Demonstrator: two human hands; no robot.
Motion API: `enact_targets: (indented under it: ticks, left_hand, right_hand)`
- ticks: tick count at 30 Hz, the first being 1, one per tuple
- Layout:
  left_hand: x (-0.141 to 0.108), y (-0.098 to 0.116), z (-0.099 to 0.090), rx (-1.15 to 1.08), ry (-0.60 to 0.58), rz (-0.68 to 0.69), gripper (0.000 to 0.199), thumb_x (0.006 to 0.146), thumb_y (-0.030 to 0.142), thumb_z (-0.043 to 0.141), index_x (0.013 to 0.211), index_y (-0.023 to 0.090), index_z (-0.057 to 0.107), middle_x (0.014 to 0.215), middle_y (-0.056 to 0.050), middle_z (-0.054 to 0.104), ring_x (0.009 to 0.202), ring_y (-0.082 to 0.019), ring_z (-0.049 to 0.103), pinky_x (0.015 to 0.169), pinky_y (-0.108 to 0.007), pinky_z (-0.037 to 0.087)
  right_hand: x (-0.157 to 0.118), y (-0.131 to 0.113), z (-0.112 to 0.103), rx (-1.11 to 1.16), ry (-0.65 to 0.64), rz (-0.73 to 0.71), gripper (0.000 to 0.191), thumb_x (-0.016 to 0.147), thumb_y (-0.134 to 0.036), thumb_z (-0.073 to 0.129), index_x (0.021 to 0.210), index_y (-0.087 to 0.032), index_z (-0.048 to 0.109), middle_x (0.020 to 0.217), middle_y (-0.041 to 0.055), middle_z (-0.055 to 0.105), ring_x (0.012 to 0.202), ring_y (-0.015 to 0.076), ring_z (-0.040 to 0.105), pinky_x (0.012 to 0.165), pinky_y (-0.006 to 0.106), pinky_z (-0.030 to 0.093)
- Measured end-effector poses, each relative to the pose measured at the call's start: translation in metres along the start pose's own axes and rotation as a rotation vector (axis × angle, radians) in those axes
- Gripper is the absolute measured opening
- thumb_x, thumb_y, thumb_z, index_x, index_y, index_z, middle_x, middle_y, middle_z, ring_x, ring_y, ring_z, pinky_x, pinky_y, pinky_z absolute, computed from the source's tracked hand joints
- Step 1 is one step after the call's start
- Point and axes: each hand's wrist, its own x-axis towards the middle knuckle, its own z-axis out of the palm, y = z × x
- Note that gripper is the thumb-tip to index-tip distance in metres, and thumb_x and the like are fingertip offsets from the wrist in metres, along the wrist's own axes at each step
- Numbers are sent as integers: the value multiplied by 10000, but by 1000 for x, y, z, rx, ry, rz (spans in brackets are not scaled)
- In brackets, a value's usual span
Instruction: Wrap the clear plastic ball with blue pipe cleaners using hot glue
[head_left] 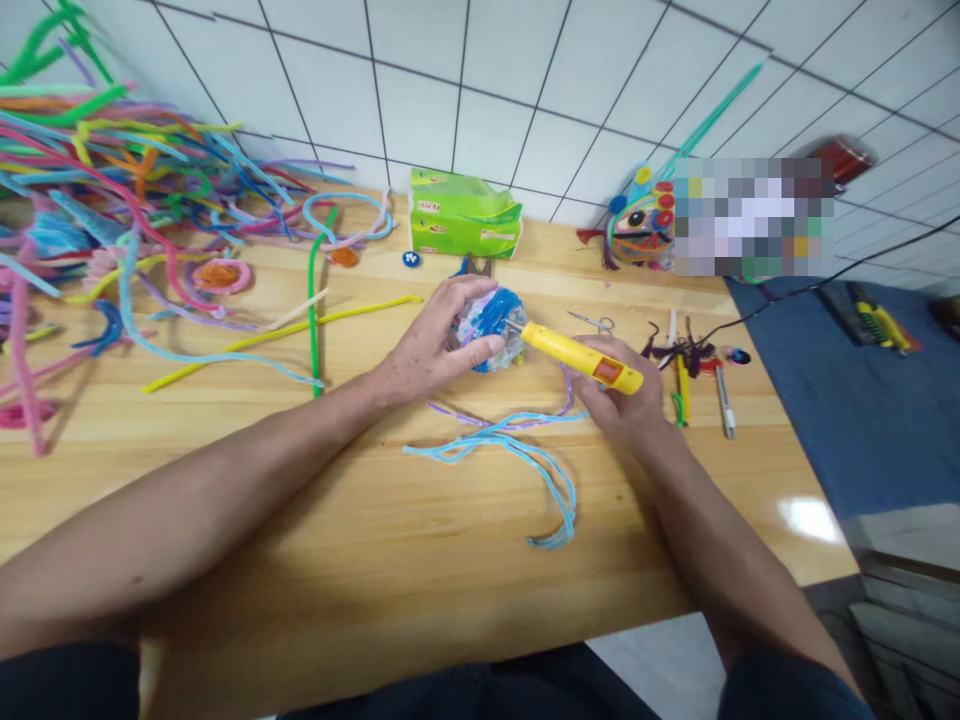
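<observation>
Because the ball (pixel 493 312), just in front of the green packet (pixel 461 215), looks light and easily dented, it seems best cupped gently around its sides, where the left hand (pixel 435 338) grips it, while the right hand (pixel 634 405) grips the yellow tool (pixel 570 353).

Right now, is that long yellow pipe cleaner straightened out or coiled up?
Straightened out, with slight bends: the yellow pipe cleaner stretches across the wooden table, its ends far apart, forming no loop.

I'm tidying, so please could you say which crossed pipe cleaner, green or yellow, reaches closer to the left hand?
The yellow one: its tip nears the left hand, unlike green.
</observation>
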Motion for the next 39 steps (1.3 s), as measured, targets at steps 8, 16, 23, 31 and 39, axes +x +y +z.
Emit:
enact_targets:
  ticks: [8,16,23,31,39]
  left_hand:
    - [0,0,0,-3,-2,15,628,1049,575,674,1560,245,521,1563,-146,605,1460,-322,595,1274,-521,487]
    - [0,-3,1,-6,0,40,633,1062,596,656,1562,233,515,1569,-154,598,1477,-316,585,1283,-511,481]
    - [0,-5,2,1,8,35,640,1052,583,674,1563,232,518,1572,-156,603,1471,-319,595,1276,-520,491]
    - [0,-3,2,10,4,5,650,1040,586,675,1559,224,527,1576,-161,602,1473,-334,588,1278,-539,483]
    - [0,-2,1,-11,5,13,630,1049,575,673,1553,226,528,1565,-156,603,1461,-326,597,1277,-524,483]
  right_hand:
    - [-1,1,0,9,-10,16,328,979,-234,700,1300,-300,679,1159,71,833,977,288,820,850,442,660]
    - [2,-3,0,2,5,-18,339,986,-236,706,1317,-297,672,1181,77,838,1004,289,830,855,441,669]
    - [2,-1,0,-29,9,-41,355,957,-216,714,1300,-298,676,1134,68,838,951,284,826,814,422,656]
    - [4,0,-2,-62,10,-71,323,962,-228,690,1279,-293,685,1093,60,842,916,269,825,785,400,655]
    - [6,-1,-3,-118,5,-119,304,960,-229,673,1260,-280,667,1085,65,848,910,266,830,791,399,657]
